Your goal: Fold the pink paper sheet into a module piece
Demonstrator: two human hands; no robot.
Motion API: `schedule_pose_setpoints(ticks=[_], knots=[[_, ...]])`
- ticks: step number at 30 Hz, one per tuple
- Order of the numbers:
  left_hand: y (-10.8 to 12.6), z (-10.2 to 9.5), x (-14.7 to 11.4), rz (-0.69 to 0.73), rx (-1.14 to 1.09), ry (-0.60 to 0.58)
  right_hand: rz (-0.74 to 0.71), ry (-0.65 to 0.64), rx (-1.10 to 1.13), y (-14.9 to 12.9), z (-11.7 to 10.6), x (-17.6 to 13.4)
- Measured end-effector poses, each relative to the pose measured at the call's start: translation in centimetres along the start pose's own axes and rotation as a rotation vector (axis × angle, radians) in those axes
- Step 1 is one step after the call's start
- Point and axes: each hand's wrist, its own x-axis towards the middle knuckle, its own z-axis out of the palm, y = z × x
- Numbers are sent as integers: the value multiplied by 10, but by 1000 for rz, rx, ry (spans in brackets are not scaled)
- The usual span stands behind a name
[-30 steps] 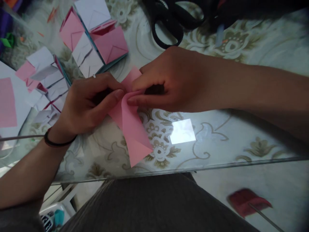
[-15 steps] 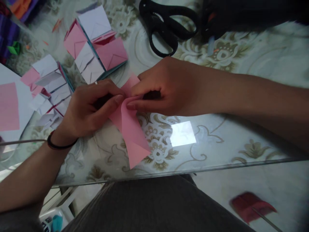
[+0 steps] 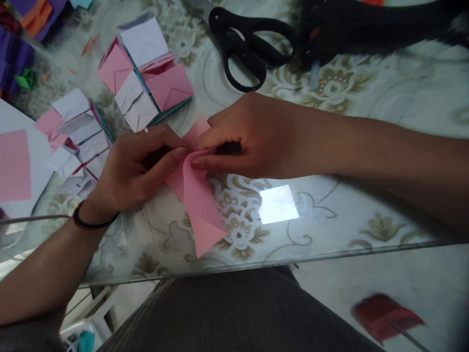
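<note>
A pink sheet of paper point(image 3: 203, 215) lies partly on the table, its middle bent up in a curved fold. My left hand point(image 3: 141, 164) pinches it from the left, thumb against forefinger. From the other side my right hand point(image 3: 238, 142) grips the raised fold between thumb and fingers. Both hands' fingertips nearly meet on the paper and hide part of it. Beyond them sits a folded pink and white paper piece point(image 3: 146, 73). Left of my left wrist is a smaller white and pink folded paper piece point(image 3: 78, 142).
Black-handled scissors point(image 3: 252, 49) lie at the back, beside a black tool point(image 3: 366, 29) whose kind I cannot make out. White and pink sheets point(image 3: 14, 166) are at far left. The glass-topped table's front edge point(image 3: 256, 263) runs above my lap.
The view has shifted slightly, so the table things appear a little lower. My hands keep the same hold on the pink paper, with hardly any visible movement.
</note>
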Motion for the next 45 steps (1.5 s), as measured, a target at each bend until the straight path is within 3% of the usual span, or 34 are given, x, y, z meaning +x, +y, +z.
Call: schedule_pose_setpoints(ticks=[45], knots=[[2, 2, 0, -60, 9, 27, -12, -26, -65, -3, -3, 1]])
